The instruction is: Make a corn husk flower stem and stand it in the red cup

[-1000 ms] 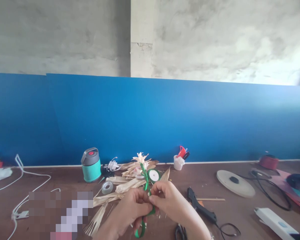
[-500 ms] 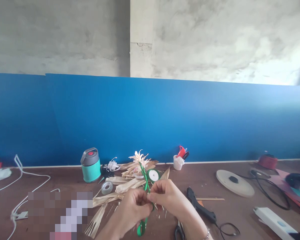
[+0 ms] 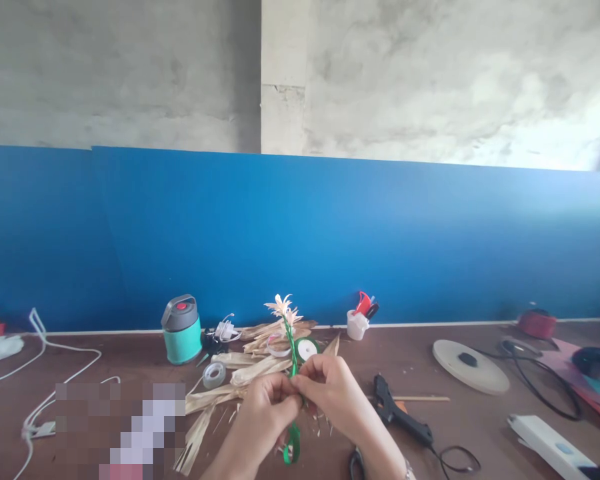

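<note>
A mottled grey concrete wall [image 3: 130, 73] rises in front of me, above a blue wall panel [image 3: 300, 240]. Below that lies my long, dark brown wooden tabletop [image 3: 480, 427]. Toward its back edge stand a teal flask with a grey lid [image 3: 182, 340] and a small white cup holding red-handled tools [image 3: 357, 325]. To my right lies a round, pale wooden disc [image 3: 470, 367], and nearer me a black hot glue gun [image 3: 397, 410] rests just beside my right hand. Black-handled scissors [image 3: 357, 463] show below my right forearm.

Behind my hands spreads a loose heap of dried, straw-coloured corn husks [image 3: 260, 353], with a clear tape roll [image 3: 214, 375] at its left side and a green ribbon spool with a white core [image 3: 307, 349] at its right.

My left hand [image 3: 263, 417] and right hand [image 3: 330, 393] are raised over the table, close together at the middle. The fingers of both are curled and pinched tight on a green ribbon-wrapped stem [image 3: 293, 363], gripping it from either side. That stem stands upright above my grip, topped by a pale, spiky corn-husk flower [image 3: 283, 308]. A loop of green ribbon [image 3: 293, 447] hangs below my hands.
</note>
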Tool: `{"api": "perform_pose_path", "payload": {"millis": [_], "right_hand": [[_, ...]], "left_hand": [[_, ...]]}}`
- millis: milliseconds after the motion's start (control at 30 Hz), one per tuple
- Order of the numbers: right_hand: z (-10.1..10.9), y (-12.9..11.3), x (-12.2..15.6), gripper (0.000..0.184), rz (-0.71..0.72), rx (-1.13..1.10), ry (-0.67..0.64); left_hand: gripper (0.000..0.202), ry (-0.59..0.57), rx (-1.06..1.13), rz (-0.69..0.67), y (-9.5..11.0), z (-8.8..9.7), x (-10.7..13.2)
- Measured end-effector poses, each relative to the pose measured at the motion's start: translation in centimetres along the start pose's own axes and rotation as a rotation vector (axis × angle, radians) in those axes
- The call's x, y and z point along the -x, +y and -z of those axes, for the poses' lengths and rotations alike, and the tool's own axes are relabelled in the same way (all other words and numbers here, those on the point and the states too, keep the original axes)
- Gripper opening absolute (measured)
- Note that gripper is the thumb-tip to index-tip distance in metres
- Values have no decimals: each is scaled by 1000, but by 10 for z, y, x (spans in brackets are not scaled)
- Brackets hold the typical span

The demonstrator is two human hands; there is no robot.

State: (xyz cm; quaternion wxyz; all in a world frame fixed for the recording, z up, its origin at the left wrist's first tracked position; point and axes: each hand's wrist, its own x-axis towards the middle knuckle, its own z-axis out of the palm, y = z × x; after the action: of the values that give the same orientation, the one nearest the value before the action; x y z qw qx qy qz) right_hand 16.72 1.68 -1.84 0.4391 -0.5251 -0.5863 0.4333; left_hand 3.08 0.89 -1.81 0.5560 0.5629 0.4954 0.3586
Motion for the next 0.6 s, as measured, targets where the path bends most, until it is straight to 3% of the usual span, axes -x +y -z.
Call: {"api": "perform_pose_path", "payload": {"millis": [100,333,500,600], "right_hand": [[-1,-1,0,14,-7,8,-1],[-1,-3,2,15,22,-14,-1],[7,-5,7,21,-32,-115,-160],[10,-4,9,27,-37,-198,-238]], "left_hand": [[20,-30,0,44,6,2,3],[21,-53,18,-1,2,8,-1],[19,-241,122,54,1,18,0],[14,-249,174,72,3,19,1]]}}
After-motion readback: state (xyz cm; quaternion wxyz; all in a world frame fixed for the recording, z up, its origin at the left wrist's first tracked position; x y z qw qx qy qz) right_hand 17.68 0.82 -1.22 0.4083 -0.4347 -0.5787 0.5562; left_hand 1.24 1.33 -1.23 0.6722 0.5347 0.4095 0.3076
